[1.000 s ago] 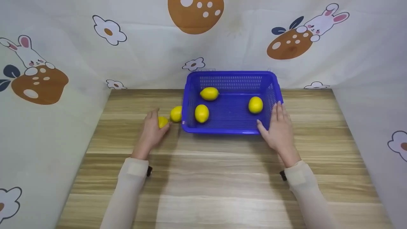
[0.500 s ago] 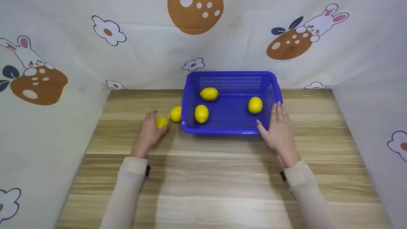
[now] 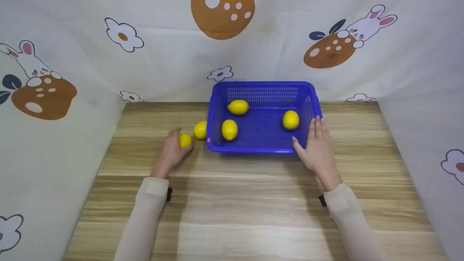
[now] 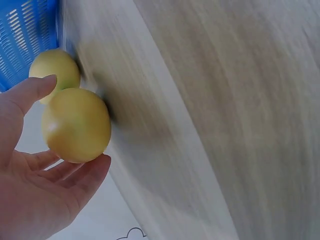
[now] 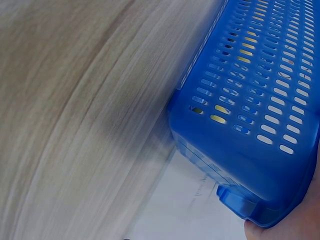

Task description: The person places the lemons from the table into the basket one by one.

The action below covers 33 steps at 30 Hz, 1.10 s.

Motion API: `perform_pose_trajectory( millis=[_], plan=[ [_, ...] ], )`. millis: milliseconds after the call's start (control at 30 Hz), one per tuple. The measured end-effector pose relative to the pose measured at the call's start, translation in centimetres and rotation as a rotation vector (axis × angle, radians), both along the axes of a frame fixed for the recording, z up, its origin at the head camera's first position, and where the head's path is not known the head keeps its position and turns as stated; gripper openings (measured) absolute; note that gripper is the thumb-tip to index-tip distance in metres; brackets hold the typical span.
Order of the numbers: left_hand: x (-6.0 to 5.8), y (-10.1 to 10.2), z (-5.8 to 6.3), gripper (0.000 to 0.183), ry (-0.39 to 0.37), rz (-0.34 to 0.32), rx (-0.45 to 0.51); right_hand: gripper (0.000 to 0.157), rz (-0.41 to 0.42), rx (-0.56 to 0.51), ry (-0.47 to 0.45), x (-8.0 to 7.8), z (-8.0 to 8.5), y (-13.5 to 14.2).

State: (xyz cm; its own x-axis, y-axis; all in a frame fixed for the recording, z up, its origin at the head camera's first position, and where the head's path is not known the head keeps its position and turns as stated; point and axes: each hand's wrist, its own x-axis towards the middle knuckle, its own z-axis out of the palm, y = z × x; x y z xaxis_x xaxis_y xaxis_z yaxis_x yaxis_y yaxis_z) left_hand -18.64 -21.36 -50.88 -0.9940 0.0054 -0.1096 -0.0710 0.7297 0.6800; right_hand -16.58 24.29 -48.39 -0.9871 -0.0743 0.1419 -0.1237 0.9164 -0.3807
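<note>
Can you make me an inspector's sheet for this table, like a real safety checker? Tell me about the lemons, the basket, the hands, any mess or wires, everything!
Surface: wood-grain tabletop.
Job's things: blue basket holding back-left lemon, front-left lemon and right lemon; outside lemon beside its left wall; gripped lemon farther left.
Clutter: nothing seen.
Left hand: fingers and thumb around the gripped lemon.
Right hand: rests on the basket's right rim.
Cables: nothing seen.
Surroundings: pale sheet printed with rabbits and flowers, behind and at both sides.
</note>
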Motion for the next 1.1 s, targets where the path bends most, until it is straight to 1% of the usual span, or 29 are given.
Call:
perform_pose_trajectory(
  millis=[400, 600, 733, 900, 1100],
  plan=[
    [0.0, 0.0, -0.7, 0.083, -0.017, 0.001, -0.009, 0.089, 0.0, -0.002, 0.009, -0.1, -0.1, 0.1],
    [0.1, 0.0, -1.0, 0.082, -0.005, 0.0, -0.016, 0.089, 0.0, 0.001, 0.024, -0.1, -0.2, 0.0],
    [0.0, 0.0, -1.2, 0.083, 0.001, 0.003, -0.021, 0.089, 0.002, 0.003, 0.014, -0.1, -0.2, 0.0],
    [0.0, 0.1, -1.4, 0.081, 0.028, 0.013, -0.016, 0.089, 0.003, 0.001, 0.007, -0.1, -0.2, 0.1],
    [0.0, 0.2, -1.4, 0.08, 0.03, 0.016, -0.02, 0.089, 0.003, 0.001, 0.014, -0.1, -0.2, 0.1]
  ],
)
